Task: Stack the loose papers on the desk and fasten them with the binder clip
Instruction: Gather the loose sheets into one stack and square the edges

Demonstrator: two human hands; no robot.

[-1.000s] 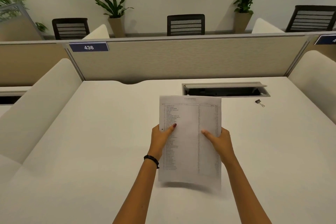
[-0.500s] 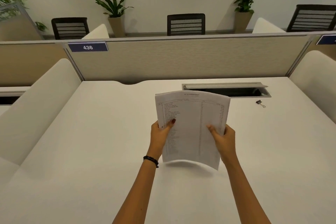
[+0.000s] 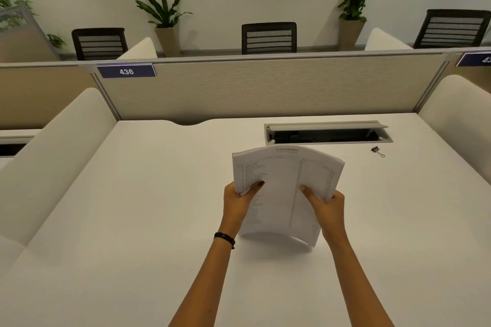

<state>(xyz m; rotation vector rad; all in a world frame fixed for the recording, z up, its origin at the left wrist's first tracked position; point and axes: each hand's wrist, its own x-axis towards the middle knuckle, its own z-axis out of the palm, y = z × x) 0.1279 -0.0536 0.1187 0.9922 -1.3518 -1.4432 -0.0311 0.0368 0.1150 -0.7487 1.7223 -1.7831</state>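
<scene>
Papers (image 3: 281, 186) are sitting in a gathered stack between both hands, held upright on their lower edge above the white bench (image 3: 132, 220), with the sheets bowing toward the viewer so the top edge is arching in a curve. Left hand (image 3: 237, 203) is gripping the stack's left side: the thumb, with a dark-painted nail, is pressing on the printed front face while the other fingers are wrapping behind, hidden by the sheets. Right hand (image 3: 328, 208) is gripping the right side the same way — thumb lying across the front, remaining fingers curling round the right edge and behind. A dark bracelet (image 3: 225, 239) is circling the left wrist.

The front page is showing columns of small print under a heading, too fine to read fully. Beneath the stack's lower edge a soft shadow is falling on the bench; whether that edge is touching the surface cannot be told.

Binder clip (image 3: 377, 151) is lying by itself on the bench, well apart from the right-hand fingers, up and to their right, just in front of the open cable tray (image 3: 328, 132) — untouched. Beyond the fingers, a beige partition (image 3: 265, 87) is carrying a blue label reading 436 (image 3: 126, 71).
</scene>
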